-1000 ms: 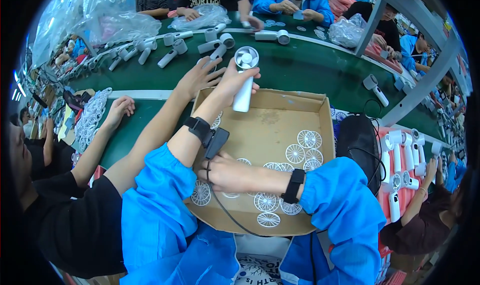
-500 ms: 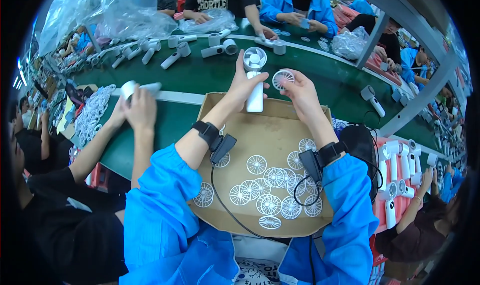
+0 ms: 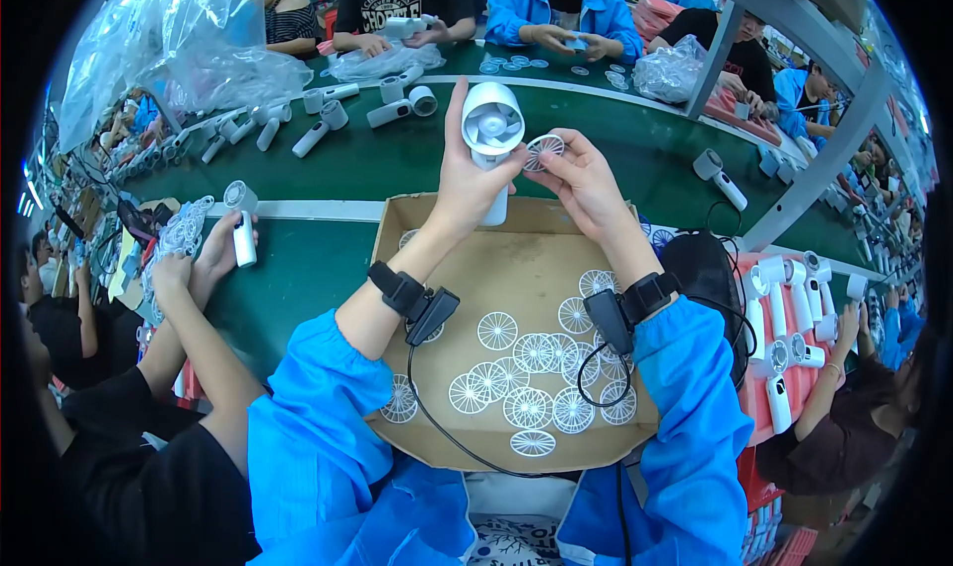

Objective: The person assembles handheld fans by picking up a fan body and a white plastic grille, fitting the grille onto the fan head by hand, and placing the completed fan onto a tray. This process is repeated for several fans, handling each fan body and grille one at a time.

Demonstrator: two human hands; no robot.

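My left hand is wrapped round the handle of a white handheld fan, whose round head faces me with its blades uncovered. Between the fingertips of my right hand is a white spoked fan grille, tilted and close beside the fan head. Whether grille and fan touch I cannot tell. Below both hands is a shallow cardboard box. Several loose white grilles lie flat in it, some overlapping.
A green conveyor belt runs across beyond the box, with several fans on it. At left a co-worker's hand holds another fan beside a heap of white rings. Pink trays of fans stand at right. A cable hangs from my wrist.
The fan's head has tipped toward me, and the grille has come closer to it. At left, the co-worker's fan has turned upright and one hand has moved to the rings.
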